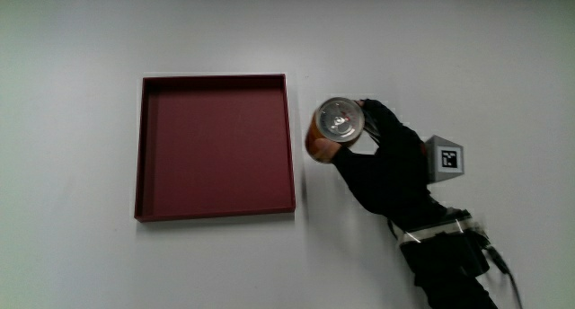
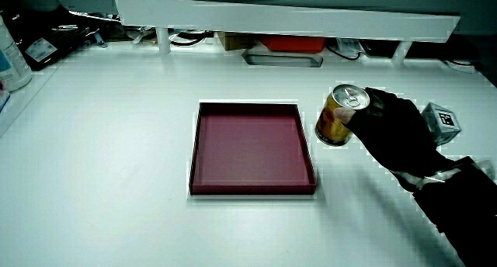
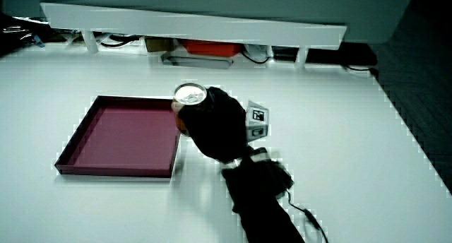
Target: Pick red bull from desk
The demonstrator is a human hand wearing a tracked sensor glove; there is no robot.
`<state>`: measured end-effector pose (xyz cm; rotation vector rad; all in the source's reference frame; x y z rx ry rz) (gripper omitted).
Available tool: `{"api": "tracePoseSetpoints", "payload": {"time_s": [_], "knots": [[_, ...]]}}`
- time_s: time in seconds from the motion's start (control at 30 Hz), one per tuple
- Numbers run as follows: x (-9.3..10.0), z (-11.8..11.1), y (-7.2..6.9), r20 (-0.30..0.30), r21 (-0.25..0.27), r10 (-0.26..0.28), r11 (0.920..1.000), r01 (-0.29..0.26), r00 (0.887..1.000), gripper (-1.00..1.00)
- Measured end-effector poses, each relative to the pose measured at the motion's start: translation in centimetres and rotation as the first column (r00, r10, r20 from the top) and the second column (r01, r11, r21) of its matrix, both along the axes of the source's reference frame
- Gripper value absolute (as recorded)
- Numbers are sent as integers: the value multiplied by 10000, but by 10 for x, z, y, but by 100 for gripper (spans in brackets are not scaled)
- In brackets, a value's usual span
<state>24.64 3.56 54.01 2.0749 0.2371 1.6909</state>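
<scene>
Red Bull can [image 1: 338,127] stands upright on the white worktop [image 1: 81,255], just beside the empty maroon tray [image 1: 148,147], at roughly 3 o'clock of it in the main view. The hand [image 1: 382,161] is wrapped around the can's side, fingers closed on it. Can base appears to touch the worktop in a side view [image 2: 335,121]. Step judged: grasp made, lift not yet begun. Next move calls for a straight, steady rise, clear of the tray rim.
</scene>
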Motion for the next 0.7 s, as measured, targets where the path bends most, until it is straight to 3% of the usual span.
{"api": "tracePoseSetpoints", "payload": {"time_s": [0.1,0.17,0.3,0.6,0.7], "knots": [[2,6,2,403,336,764,9964,-778,9963,32],[2,8,3,538,281,1118,9931,-1134,9923,41],[2,15,6,1131,311,1974,9789,-2020,9738,59],[-1,13,8,961,1028,2464,9612,-2558,9644,100],[0,13,9,907,1229,2534,9568,-2633,9631,100]]}}
